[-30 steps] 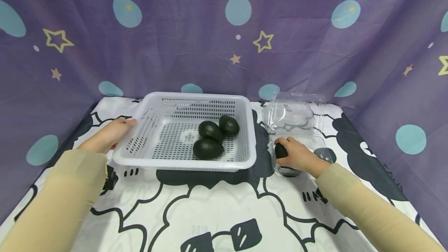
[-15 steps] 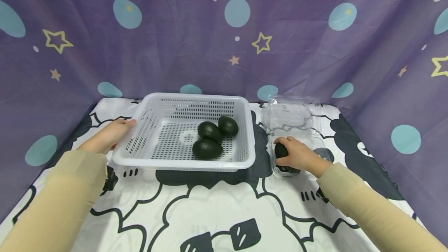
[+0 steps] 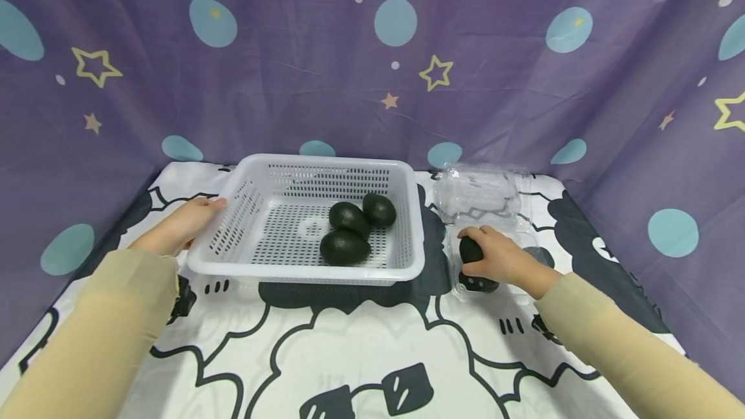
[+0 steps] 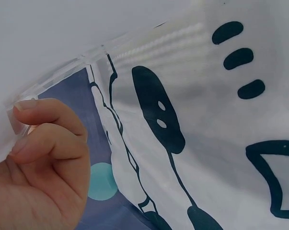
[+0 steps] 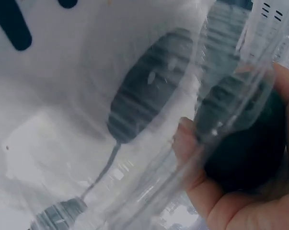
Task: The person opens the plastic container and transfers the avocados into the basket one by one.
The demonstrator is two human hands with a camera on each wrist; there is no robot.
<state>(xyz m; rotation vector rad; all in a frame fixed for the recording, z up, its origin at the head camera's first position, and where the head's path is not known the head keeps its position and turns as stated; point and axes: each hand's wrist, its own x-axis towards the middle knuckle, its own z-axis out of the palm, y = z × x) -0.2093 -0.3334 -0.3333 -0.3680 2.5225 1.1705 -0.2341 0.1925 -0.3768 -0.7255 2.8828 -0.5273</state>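
Observation:
A white plastic basket (image 3: 314, 271) with slotted walls stands left of centre in the head view. My left hand (image 3: 185, 224) grips its left rim; in the left wrist view the curled fingers (image 4: 53, 112) are at the rim's edge. Three dark green avocados (image 3: 345, 248) lie together in the basket's right half. To the right, my right hand (image 3: 496, 258) holds another avocado (image 3: 469, 249) at the base of an open clear plastic clamshell (image 3: 482, 194). In the right wrist view, clear plastic covers part of that avocado (image 5: 245, 153), with thumb and fingers round it.
A white cloth with black cartoon outlines (image 3: 372, 341) covers the table. Behind it and along both sides hangs a purple curtain (image 3: 302, 70) with stars and blue ovals. The clamshell's lid leans back near this curtain, right of the basket.
The clamshell's lid has sunk back a little lower. My right hand, with the avocado, has shifted slightly right. The basket, its avocados and my left hand look the same.

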